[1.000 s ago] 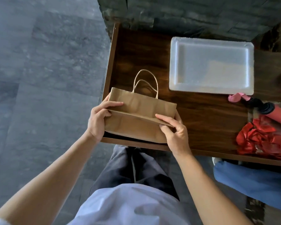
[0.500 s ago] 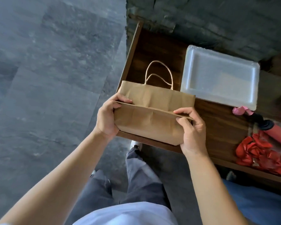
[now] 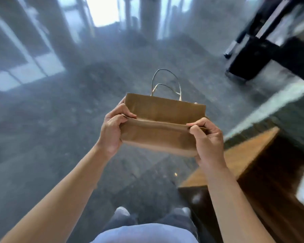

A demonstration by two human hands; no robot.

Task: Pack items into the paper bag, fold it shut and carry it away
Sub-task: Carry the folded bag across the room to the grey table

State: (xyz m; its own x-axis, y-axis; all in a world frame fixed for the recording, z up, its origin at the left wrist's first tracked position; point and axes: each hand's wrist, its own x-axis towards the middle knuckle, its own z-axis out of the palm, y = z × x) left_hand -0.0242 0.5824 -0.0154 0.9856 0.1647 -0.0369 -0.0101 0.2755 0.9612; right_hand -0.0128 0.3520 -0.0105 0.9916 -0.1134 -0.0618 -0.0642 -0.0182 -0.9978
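A brown paper bag (image 3: 158, 135) is held in the air in front of me, above the grey floor. Its top is folded over along a crease, and the twisted paper handles (image 3: 166, 86) stick out on the far side. My left hand (image 3: 112, 129) pinches the left end of the fold, thumb on top. At the right end of the fold, my right hand (image 3: 208, 139) grips the same way. What is inside the bag is hidden.
The dark wooden table (image 3: 263, 172) is now at my lower right, blurred. A grey tiled floor (image 3: 60, 137) stretches ahead toward bright windows or doors (image 3: 104, 11). Dark furniture (image 3: 270, 46) stands at the upper right. The whole view is motion-blurred.
The bag has been lifted off the table with both hands still on the fold. My view has swung left and up, away from the table toward the open room.
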